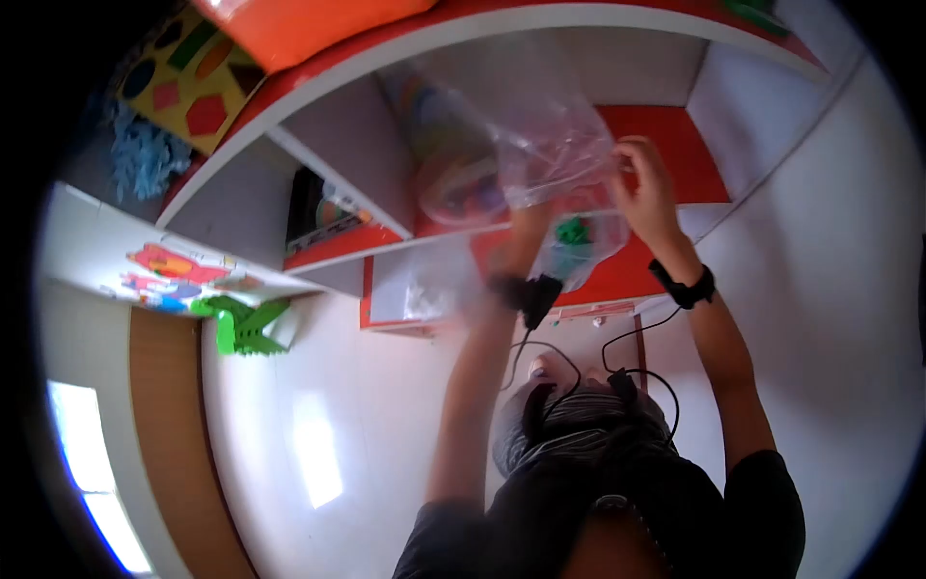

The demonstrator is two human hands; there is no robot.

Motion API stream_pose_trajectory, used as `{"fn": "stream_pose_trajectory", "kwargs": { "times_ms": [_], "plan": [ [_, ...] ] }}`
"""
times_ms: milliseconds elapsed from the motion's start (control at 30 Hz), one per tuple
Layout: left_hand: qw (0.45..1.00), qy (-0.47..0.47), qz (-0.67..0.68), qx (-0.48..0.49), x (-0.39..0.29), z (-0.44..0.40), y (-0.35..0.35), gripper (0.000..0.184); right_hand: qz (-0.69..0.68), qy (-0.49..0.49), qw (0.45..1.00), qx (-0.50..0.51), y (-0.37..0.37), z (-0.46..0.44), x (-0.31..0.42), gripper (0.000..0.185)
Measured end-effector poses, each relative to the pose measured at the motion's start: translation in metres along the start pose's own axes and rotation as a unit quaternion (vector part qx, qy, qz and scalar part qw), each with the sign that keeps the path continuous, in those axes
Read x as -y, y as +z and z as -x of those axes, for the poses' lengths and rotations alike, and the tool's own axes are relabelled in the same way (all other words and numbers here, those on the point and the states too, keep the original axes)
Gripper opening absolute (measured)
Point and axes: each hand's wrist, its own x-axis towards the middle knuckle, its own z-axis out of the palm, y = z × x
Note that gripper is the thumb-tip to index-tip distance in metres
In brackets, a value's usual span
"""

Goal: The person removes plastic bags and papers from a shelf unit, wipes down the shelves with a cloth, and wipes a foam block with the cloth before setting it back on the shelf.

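A clear plastic bag [558, 154] hangs in front of the open shelf compartment. My right hand [648, 193] pinches its right edge between thumb and fingers. My left hand [529, 227] is at the lower left part of the bag; its fingers are blurred and covered by the plastic, so I cannot tell how they are closed. Between my wrists, a small green thing [574, 231] shows inside clear plastic low in the bag. Left of the bag, a clear round container [453, 191] with colourful contents stands in the compartment, partly smeared.
The red and white shelf unit [333, 159] spans the view, with a dark box [313, 207] in its left compartment. An orange container [309, 29] and a yellow shape board [198, 82] sit on top. A green toy [246, 325] is at lower left. Cables hang from my wristbands.
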Motion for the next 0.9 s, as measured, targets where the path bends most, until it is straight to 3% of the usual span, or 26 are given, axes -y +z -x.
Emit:
{"fn": "stream_pose_trajectory", "kwargs": {
  "times_ms": [200, 300, 367, 433, 467, 533, 600, 700, 800, 900],
  "plan": [
    [0.990, 0.070, -0.084, -0.087, 0.006, -0.004, 0.025, 0.025, 0.020, 0.029, 0.999, 0.004, -0.013, -0.006, -0.004, 0.019],
    [0.991, -0.048, 0.123, 0.011, 0.014, -0.001, 0.021, 0.023, 0.059, 0.046, 0.997, 0.000, -0.021, -0.008, -0.008, 0.019],
    [0.935, -0.138, 0.326, 0.032, 0.019, -0.008, 0.022, 0.022, 0.023, 0.012, 0.999, -0.026, -0.025, -0.014, 0.001, 0.017],
    [0.945, -0.135, 0.298, 0.031, 0.009, -0.016, 0.015, 0.023, 0.005, 0.000, 1.000, -0.028, -0.031, -0.021, 0.007, 0.016],
    [0.984, -0.083, 0.158, 0.022, 0.002, -0.021, 0.006, 0.024, 0.000, 0.006, 1.000, -0.018, -0.033, -0.026, 0.009, 0.017],
    [0.994, -0.091, 0.050, 0.024, -0.044, -0.034, -0.018, 0.025, 0.002, 0.002, 1.000, -0.026, -0.040, -0.043, 0.019, 0.017],
    [0.966, -0.220, 0.122, 0.053, -0.103, -0.050, -0.037, 0.024, -0.008, -0.041, 0.998, -0.047, -0.051, -0.059, 0.033, 0.017],
    [0.986, -0.018, 0.165, -0.005, -0.103, -0.063, -0.027, 0.021, 0.020, -0.092, 0.994, -0.056, -0.053, -0.058, 0.051, 0.019],
    [0.989, 0.011, 0.150, -0.013, -0.098, -0.069, -0.027, 0.020, 0.096, -0.177, 0.977, -0.071, -0.039, -0.031, 0.040, 0.022],
    [0.993, -0.013, 0.121, 0.004, -0.082, -0.055, -0.031, 0.019, 0.109, -0.168, 0.979, -0.028, -0.020, 0.006, 0.016, 0.023]
  ]
}}
